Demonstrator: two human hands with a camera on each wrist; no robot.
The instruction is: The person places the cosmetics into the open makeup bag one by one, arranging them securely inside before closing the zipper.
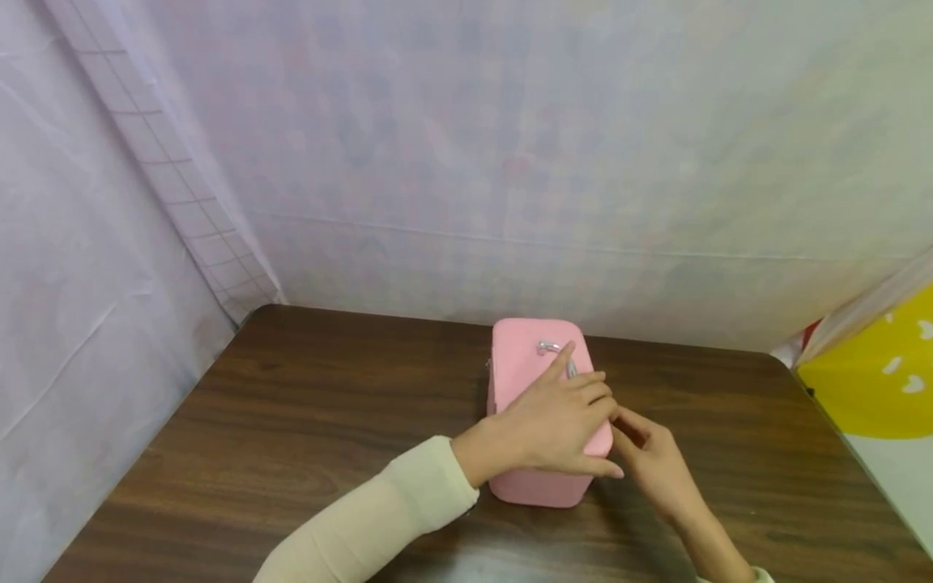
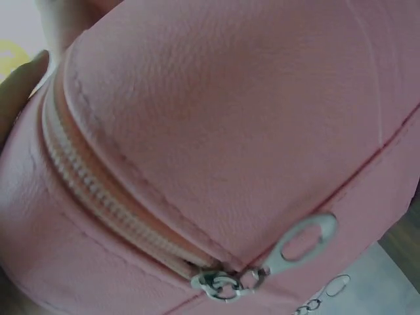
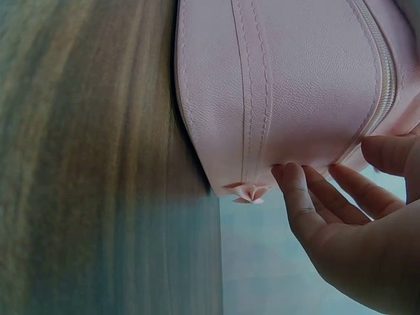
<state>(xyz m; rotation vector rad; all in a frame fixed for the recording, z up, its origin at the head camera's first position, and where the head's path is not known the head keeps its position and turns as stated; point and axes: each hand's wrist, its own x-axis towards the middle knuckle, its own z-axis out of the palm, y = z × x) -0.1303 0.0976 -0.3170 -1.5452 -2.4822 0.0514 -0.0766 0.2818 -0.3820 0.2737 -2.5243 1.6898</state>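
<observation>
I see a pink case [image 1: 543,421] sitting on the desk [image 1: 306,421], closer to its near edge than to the draped backdrop. My left hand [image 1: 554,421] lies flat across the top of the case, fingers straight, pressing it down, with the index finger reaching toward the metal ring [image 1: 550,348] at the far end. My right hand [image 1: 652,461] is at the case's right near corner, fingers relaxed and touching the lower edge beside the zipper [image 3: 384,85]; it grips nothing that I can see. The left wrist view shows the zipper pull [image 2: 305,239] hanging free at the closed end. I judge this as the bracing stage before unzipping: next I need that pull pinched while the case is held down.
</observation>
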